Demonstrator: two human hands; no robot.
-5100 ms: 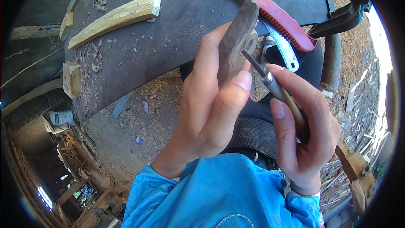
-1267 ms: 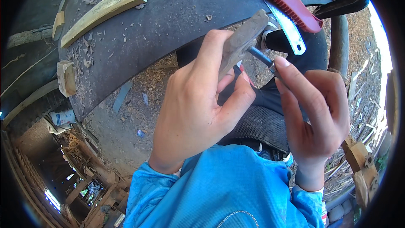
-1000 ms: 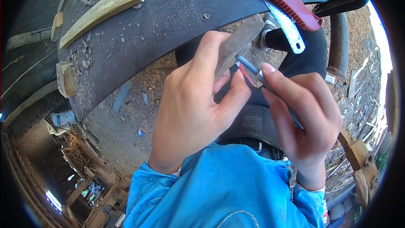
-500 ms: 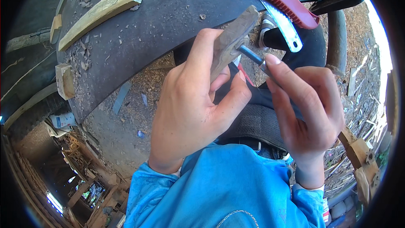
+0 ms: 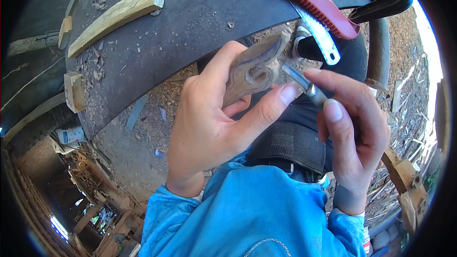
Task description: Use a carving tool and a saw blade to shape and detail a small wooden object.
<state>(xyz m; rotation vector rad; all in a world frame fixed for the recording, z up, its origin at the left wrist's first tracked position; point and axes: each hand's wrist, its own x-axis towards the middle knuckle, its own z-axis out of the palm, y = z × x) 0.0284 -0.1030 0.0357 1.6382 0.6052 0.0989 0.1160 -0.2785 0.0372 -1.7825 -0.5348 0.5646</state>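
My left hand (image 5: 214, 119) grips a small carved wooden piece (image 5: 250, 66), greyish brown, with a rounded hollow and dark blue lines along its top part. My right hand (image 5: 352, 123) holds a gouge (image 5: 309, 90) between thumb and fingers, its metal shaft pointing up-left, the tip just right of the carving near the hollow; whether it touches is unclear. Beyond them, a red ridged plastic handle (image 5: 319, 9) and a shiny metal blade (image 5: 316, 33) with a hole at its end lie at the dark bench's edge (image 5: 190, 28).
A curved pale wood piece (image 5: 116, 19) lies among shavings on the bench. A small wood block (image 5: 74, 90) stands at its left edge. A black clamp (image 5: 390, 4) grips the right end. My legs (image 5: 352, 47) are under the bench; scrap wood (image 5: 407, 185) lies at the right.
The carved piece has turned so its hollow now shows. The gouge tip has moved right, out of the carving's middle. My right thumb has come up over the handle and my left thumb has risen.
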